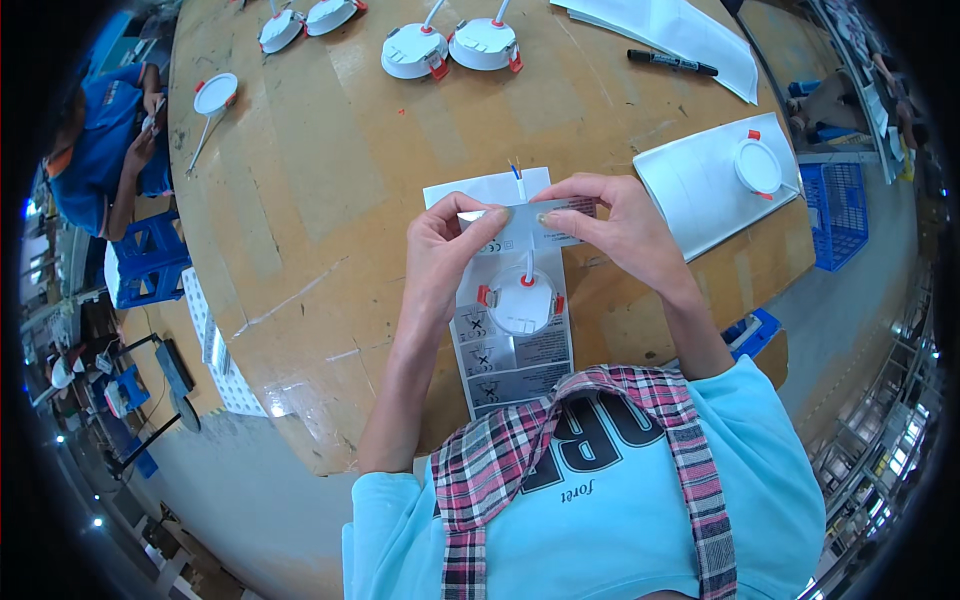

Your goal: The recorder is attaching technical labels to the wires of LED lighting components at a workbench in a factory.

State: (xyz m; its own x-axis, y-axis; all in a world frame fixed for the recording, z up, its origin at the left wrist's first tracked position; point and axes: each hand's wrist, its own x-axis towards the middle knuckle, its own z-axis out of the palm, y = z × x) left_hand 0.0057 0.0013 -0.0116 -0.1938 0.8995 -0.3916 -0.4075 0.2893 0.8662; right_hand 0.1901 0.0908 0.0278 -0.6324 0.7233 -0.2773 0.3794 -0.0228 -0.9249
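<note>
A grey printed label is stretched between my two hands, lying across the white cable of a round white downlight. My left hand pinches the label's left end between thumb and fingers. At its other end, my right hand pinches it the same way. The downlight rests back side up, with red-tipped clips at its sides. Beneath it runs a sheet of grey labels on white backing. Above the hands, the cable's bare coloured wire ends stick out.
Several more downlights lie along the table's far side, and one small downlight at far left. On the right, another downlight sits on white sheets. A black marker lies on paper. A person works beyond the left edge.
</note>
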